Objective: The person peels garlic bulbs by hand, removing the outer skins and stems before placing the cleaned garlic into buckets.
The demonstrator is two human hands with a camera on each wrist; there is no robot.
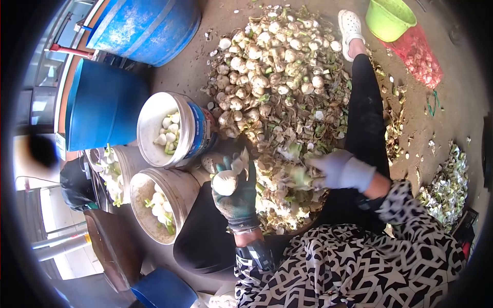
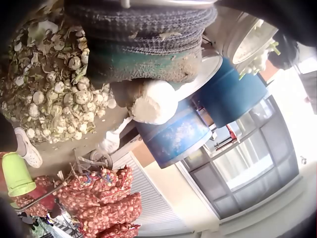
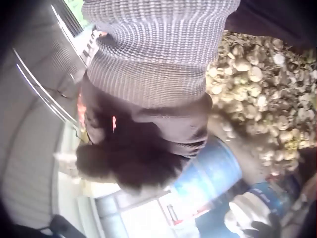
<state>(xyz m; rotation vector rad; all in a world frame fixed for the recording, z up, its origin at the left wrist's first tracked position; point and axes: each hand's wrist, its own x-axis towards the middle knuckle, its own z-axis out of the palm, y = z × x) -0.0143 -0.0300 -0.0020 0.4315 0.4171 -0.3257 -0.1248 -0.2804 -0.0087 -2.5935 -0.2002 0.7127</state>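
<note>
In the head view my left hand [image 1: 236, 197], in a green-coated glove, grips a white garlic bulb [image 1: 225, 183] near the white buckets. The left wrist view shows the same garlic bulb [image 2: 154, 102] below the glove cuff, its pale round face bare. My right hand [image 1: 341, 172], in a pale glove, is blurred over loose peelings [image 1: 280, 185] beside my leg. Close to its fingers is a blurred pale-green patch. In the right wrist view the right glove [image 3: 143, 134] is dark and bent at the fingers; I cannot tell what it holds.
A large heap of garlic bulbs [image 1: 272, 66] lies ahead. To the left stand white buckets [image 1: 154, 128] with cleaned bulbs inside, and blue barrels [image 1: 105, 105]. A green bucket [image 1: 391, 20] and a red mesh bag [image 1: 421, 61] are far right. Peelings [image 1: 447, 190] lie at right.
</note>
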